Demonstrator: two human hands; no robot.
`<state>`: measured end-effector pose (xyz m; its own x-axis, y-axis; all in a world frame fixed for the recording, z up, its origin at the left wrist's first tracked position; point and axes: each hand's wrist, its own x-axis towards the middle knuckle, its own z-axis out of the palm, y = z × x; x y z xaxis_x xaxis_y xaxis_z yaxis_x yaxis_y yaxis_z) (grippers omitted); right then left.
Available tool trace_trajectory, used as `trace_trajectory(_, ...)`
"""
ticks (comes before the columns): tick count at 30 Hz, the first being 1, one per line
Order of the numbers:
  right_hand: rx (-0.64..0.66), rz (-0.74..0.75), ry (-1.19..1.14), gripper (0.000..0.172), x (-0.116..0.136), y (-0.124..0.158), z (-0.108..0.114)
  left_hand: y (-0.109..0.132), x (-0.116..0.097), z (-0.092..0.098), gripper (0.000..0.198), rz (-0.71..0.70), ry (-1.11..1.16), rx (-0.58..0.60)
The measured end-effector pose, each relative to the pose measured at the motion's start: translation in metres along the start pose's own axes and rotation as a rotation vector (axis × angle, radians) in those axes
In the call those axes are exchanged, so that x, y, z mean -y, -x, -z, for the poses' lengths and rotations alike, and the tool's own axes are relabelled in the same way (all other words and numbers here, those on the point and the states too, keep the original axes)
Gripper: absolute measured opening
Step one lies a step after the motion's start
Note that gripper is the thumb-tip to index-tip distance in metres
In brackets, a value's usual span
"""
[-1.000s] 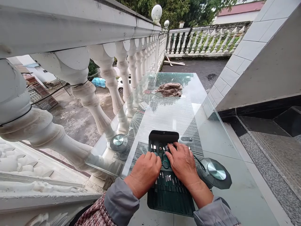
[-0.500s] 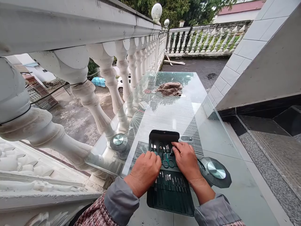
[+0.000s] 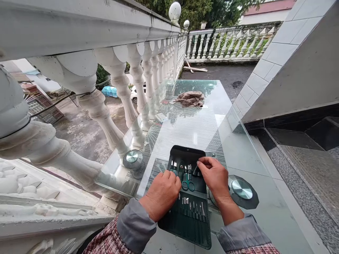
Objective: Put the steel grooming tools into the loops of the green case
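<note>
Dark green tool case (image 3: 189, 225), green-handled scissors (image 3: 188, 183), seemingly brownish cloth (image 3: 191, 98).

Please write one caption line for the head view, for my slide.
Left hand presses on an open tool kit on a glass table; right hand pinches a small tool.

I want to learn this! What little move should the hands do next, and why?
Probably lift the right hand a little to slide the pinched tool out of its slot, since the left hand holds the open case down.
</note>
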<state>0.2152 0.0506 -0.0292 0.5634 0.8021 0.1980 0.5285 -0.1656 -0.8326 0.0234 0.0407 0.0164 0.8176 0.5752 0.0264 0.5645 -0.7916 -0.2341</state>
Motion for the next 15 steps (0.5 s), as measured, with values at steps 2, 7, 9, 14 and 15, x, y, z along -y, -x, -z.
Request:
trace_trajectory(2, -0.051, -0.031, -0.09, 0.025, -0.001, -0.004, 0.004, 0.001, 0.0, -0.001, 0.005, -0.037, 0.02, 0.047)
trace_trajectory(7, -0.158, -0.03, -0.169, 0.037, -0.011, -0.019, 0.031, 0.003, 0.001, -0.003, 0.007, -0.048, 0.032, 0.086)
trace_trajectory(9, -0.095, -0.074, -0.098, 0.034, -0.014, -0.022, 0.04, 0.003, 0.001, -0.003, 0.008, -0.05, 0.032, 0.087)
trace_trajectory(14, 0.038, 0.002, 0.121, 0.021, -0.015, -0.016, 0.039, 0.001, 0.0, -0.003, 0.01, -0.05, 0.042, 0.113)
trace_trajectory(15, 0.035, 0.051, 0.164, 0.02, -0.016, -0.015, 0.036, 0.001, 0.0, -0.002, 0.01, -0.048, 0.045, 0.122)
